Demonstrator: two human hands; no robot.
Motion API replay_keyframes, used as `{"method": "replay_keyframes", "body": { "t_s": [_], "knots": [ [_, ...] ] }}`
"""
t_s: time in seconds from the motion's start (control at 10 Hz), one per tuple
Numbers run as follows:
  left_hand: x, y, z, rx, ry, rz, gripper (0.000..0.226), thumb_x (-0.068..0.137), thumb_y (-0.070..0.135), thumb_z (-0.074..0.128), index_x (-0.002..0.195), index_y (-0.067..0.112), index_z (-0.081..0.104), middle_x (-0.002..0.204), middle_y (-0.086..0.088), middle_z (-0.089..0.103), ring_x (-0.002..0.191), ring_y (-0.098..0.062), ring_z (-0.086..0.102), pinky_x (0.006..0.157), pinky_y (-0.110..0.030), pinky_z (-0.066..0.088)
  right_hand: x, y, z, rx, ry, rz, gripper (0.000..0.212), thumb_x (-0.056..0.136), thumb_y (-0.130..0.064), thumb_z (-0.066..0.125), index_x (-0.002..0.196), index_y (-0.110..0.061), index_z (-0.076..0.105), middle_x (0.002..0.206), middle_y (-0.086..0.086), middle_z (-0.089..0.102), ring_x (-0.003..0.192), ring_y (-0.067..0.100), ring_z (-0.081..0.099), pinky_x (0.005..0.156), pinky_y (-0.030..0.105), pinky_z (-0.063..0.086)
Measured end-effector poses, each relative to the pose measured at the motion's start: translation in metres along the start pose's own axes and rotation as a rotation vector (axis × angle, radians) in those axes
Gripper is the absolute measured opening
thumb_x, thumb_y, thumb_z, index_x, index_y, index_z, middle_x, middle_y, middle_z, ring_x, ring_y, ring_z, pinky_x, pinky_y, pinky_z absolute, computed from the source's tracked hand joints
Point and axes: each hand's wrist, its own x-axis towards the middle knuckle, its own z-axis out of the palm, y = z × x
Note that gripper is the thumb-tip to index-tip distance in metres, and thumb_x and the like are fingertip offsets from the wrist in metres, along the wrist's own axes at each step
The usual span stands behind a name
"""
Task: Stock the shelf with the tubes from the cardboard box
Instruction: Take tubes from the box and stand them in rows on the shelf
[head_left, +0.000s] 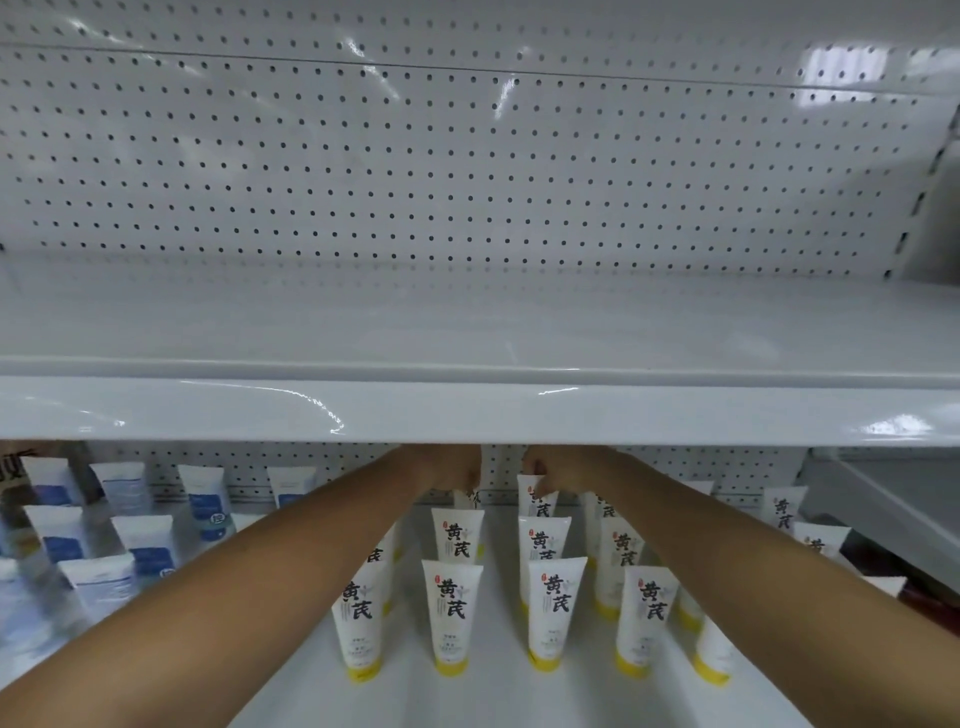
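Observation:
Several white tubes with yellow caps and black characters stand cap-down in rows on the lower shelf. Both my arms reach to the back row, partly hidden under the front lip of the upper shelf. My left hand grips the top of a back-row tube. My right hand pinches the top of the back-row tube beside it. The cardboard box is out of view.
Several white tubes with blue labels stand on the left of the same shelf. More yellow-capped tubes stand at the right. The upper shelf has a perforated back panel. A dark object sits at the lower right.

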Motion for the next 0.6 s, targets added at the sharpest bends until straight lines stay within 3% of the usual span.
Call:
{"method": "replay_keyframes", "body": {
  "t_s": [0.1,0.2,0.3,0.4,0.6],
  "knots": [
    [-0.005,-0.007,-0.001,0.03,-0.011,-0.002,0.016,0.092,0.019,0.064,0.108,0.02,0.064,0.114,-0.006,0.064,0.095,-0.019,0.056,0.089,-0.036,0.049,0.002,0.002,0.001,0.01,0.005,-0.001,0.036,0.091,-0.021,0.067,0.123,-0.01,0.057,0.102,0.0,0.055,0.091,0.019,0.051,0.08,0.028,0.041],
    [-0.001,-0.013,0.002,0.03,0.053,0.018,0.044,0.09,0.019,0.068,0.131,0.015,0.055,0.13,-0.011,0.059,0.1,-0.019,0.053,0.09,-0.033,0.042,0.003,0.003,0.002,0.002,0.011,-0.009,0.033,0.089,-0.023,0.068,0.119,-0.014,0.059,0.1,-0.002,0.055,0.092,0.02,0.052,0.079,0.029,0.041],
    [0.005,-0.018,0.005,0.068,0.052,0.011,0.044,0.092,0.015,0.065,0.134,0.015,0.053,0.129,-0.005,0.057,0.1,-0.014,0.049,0.084,-0.027,0.038,0.004,0.004,0.002,0.014,0.004,-0.015,0.033,0.09,-0.023,0.067,0.119,-0.013,0.058,0.1,-0.002,0.054,0.092,0.019,0.052,0.08,0.03,0.042],
    [-0.003,-0.012,0.005,0.154,0.102,0.034,0.043,0.096,0.018,0.06,0.138,0.013,0.051,0.134,-0.003,0.056,0.119,-0.022,0.053,0.092,-0.029,0.04,0.004,0.004,0.001,0.024,0.007,-0.025,0.028,0.09,-0.022,0.067,0.116,-0.013,0.059,0.096,-0.002,0.053,0.088,0.018,0.051,0.077,0.028,0.04],
    [-0.004,-0.013,0.005,0.126,0.127,0.043,0.037,0.096,0.016,0.058,0.132,0.018,0.057,0.132,-0.003,0.059,0.118,-0.025,0.056,0.093,-0.031,0.043,0.007,0.006,0.002,0.012,0.008,-0.027,0.029,0.09,-0.024,0.068,0.115,-0.013,0.06,0.1,-0.002,0.055,0.091,0.018,0.051,0.083,0.03,0.043]
  ]
}}
